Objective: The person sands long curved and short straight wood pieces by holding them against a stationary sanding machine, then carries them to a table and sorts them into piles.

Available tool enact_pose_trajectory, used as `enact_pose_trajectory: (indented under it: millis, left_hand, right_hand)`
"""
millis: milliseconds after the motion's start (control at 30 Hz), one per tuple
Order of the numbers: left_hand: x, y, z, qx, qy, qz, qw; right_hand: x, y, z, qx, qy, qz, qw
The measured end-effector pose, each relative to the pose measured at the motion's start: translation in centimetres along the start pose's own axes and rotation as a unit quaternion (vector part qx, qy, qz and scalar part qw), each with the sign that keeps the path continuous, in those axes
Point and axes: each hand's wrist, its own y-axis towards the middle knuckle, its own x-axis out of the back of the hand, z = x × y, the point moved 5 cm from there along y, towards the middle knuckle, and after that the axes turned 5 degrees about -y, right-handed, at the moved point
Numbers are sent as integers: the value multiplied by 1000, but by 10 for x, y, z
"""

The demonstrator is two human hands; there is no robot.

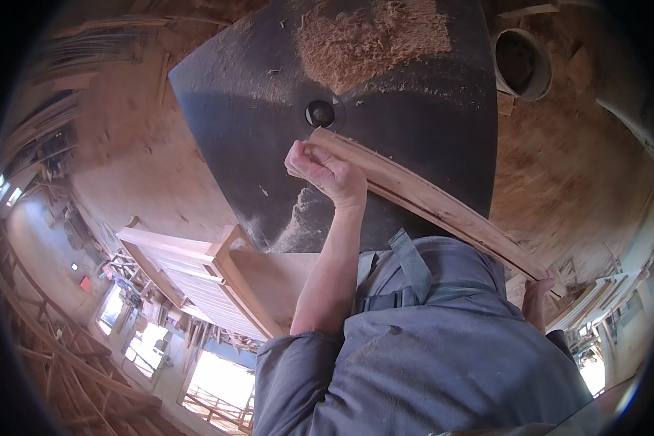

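Observation:
A long, narrow wooden board (414, 185) with a groove along its side runs slantwise over the dark machine table (443, 138). Its far end lies right beside a round spindle (320, 113) set in a hole in the tabletop. My left hand (330, 173) is closed around the board near that end, fingers curled. At the board's other end, past my right hip, my right hand (538, 294) grips it; part of that hand is hidden by the wood.
Wood shavings (374, 36) are heaped on the far part of the table. A round bucket (522, 65) stands beyond its right edge. A slatted wooden frame (196, 272) is at my left. Stacked timber (596, 301) lies at the right. Sawdust covers the floor (145, 145).

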Motion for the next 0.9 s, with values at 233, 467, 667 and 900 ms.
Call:
enact_pose_trajectory:
  millis: [233,467,667,900]
  left_hand:
    - [-9,7,-8,-16,-4,12,1000]
    - [-14,13,-10,-23,-9,32,999]
    - [-12,20,-10,-31,-5,29,999]
    - [-15,25,-2,-10,-9,11,1000]
  right_hand:
    - [-20,-43,7,-19,5,-41,999]
    - [-6,-38,0,0,19,-45,999]
    - [-11,-31,4,-49,16,-46,998]
    - [-38,-36,23,-3,33,-39,999]
